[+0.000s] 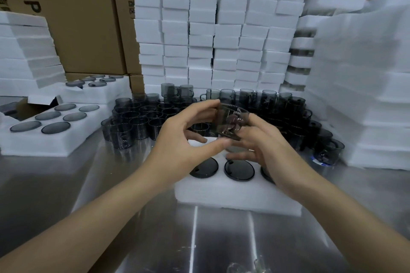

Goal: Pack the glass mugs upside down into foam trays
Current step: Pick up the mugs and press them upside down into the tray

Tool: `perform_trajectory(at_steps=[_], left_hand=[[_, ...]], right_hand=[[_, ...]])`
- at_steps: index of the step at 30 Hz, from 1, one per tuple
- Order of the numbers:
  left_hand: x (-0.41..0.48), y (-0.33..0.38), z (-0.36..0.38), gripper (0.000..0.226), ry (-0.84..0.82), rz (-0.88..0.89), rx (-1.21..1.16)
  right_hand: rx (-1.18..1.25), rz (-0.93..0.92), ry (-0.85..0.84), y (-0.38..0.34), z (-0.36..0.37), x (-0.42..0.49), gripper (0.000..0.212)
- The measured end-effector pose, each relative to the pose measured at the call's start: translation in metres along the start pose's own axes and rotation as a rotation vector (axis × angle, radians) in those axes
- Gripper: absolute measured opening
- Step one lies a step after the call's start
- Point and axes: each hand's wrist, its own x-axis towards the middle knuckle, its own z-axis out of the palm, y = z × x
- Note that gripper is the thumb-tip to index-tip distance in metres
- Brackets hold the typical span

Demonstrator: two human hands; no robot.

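Filled foam tray (pixel 55 139) is noted at the steel table's (pixel 66 184) left edge. Left hand (pixel 184 142) and right hand (pixel 268 148) are clamped on one glass mug (pixel 231 121) above the central foam tray (pixel 221 195). Foam stacks (pixel 366 84) are ranged along the far and right edges.

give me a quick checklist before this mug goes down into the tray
1. Both hands on the mug: ok, left hand and right hand hold it.
2. Mug upside down: cannot tell, it is tilted and blurred.
3. Mug over the tray: ok.
4. Front row mugs seated base up: ok.
5. Back row free: cannot tell, the hands hide it.
6. Tray flat on the table: ok.
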Motion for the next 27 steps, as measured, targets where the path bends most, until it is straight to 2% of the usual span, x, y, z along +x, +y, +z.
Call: perform_trajectory(at_steps=[7, 12, 16, 22, 27], left_hand=[[0.0025, 0.0039, -0.0010, 0.057, 0.008, -0.068, -0.106], [-0.0008, 0.0066, 0.0017, 0.063, 0.031, -0.046, -0.031], [-0.0012, 0.0062, 0.0003, 0.061, 0.029, -0.017, 0.023], [-0.0013, 0.0081, -0.0034, 0.071, -0.110, -0.038, 0.000], [0.0000, 0.0061, -0.0043, 0.065, -0.099, -0.053, 0.018]], right_hand=[[-0.091, 0.022, 0.038, 0.0001, 0.0018, 0.0020, 0.039], [-0.058, 0.000, -0.012, -0.0038, -0.0003, 0.0002, 0.060], [-0.203, -0.099, -0.028, -0.0041, 0.0000, -0.0021, 0.034], [-0.210, -0.163, -0.051, -0.0072, -0.0038, -0.0044, 0.058], [-0.227, -0.142, -0.046, -0.0088, -0.0034, -0.0046, 0.056]])
